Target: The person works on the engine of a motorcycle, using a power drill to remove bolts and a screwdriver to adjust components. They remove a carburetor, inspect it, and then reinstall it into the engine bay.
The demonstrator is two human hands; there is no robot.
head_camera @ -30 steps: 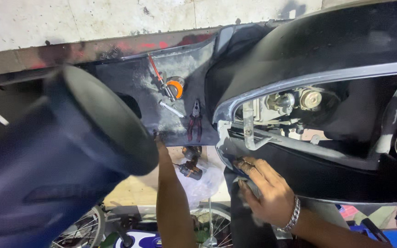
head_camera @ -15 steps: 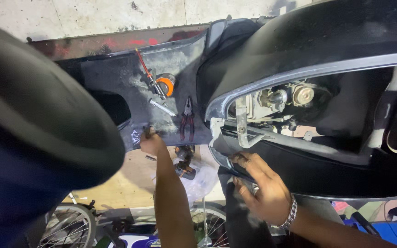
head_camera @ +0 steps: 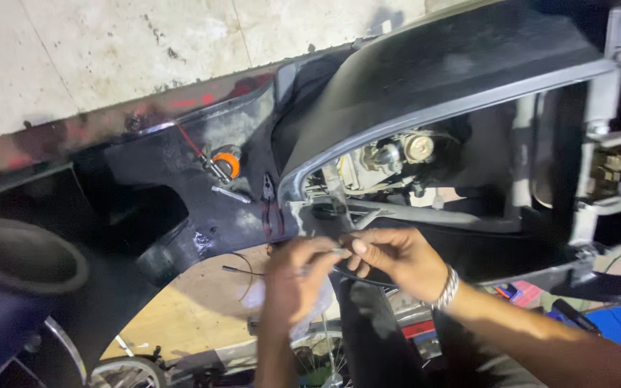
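Both hands meet just below the black plastic scooter body panel [head_camera: 425,79]; the left hand [head_camera: 292,280] and right hand [head_camera: 397,260] pinch a thin black cable [head_camera: 357,276] between nearly closed fingers, red-handled pliers [head_camera: 270,205] lying near

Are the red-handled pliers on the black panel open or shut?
Shut, it seems. The pliers lie flat on the black panel, with both red handles close together. The jaw tips look closed, but they are small and dark.

red-handled pliers [head_camera: 270,205] | orange-tipped tool [head_camera: 226,163] | bicycle wheel [head_camera: 125,372]
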